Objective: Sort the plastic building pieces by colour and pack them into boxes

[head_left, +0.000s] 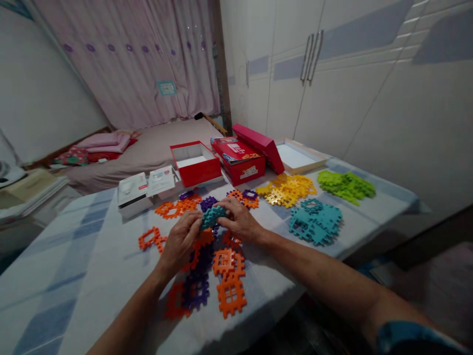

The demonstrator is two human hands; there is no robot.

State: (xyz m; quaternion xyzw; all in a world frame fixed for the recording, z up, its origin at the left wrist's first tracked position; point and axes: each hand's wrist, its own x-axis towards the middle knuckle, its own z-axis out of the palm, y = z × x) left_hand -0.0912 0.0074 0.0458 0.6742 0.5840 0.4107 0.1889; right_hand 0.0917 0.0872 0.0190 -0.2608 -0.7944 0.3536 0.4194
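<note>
Between my two hands, above the middle of the table, is a bundle of teal interlocking plastic tiles point(213, 217) with notched edges. My left hand point(182, 236) grips its left end, thumb and fingers closed. From the right, my right hand point(239, 218) has its fingers closed on the other end. Orange tiles point(231, 296) and purple tiles point(195, 290) lie spread below and around my hands. More orange pieces point(148, 238) sit left of my left hand. The number of tiles in the bundle cannot be made out.
To the right are a teal pile point(318, 224), a yellow pile point(290, 190) and a lime green pile point(345, 186) of tiles. Along the back stand an open red box point(195, 170), a closed red box point(242, 167), a shallow tray point(299, 158) and white boxes point(133, 192).
</note>
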